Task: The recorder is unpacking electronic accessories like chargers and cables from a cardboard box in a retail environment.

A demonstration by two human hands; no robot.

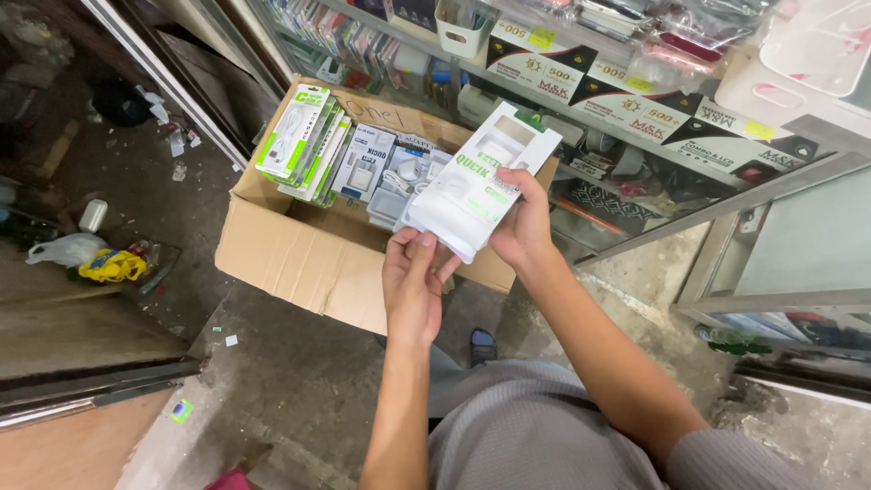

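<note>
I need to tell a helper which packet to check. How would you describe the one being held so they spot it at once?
Find the open cardboard box on the concrete floor before the glass display counter. Just above its right end, both hands hold one flat white packet: right hand at its side, left hand at its lower corner. Unlike the packets standing in the box, it is lifted out.
</note>
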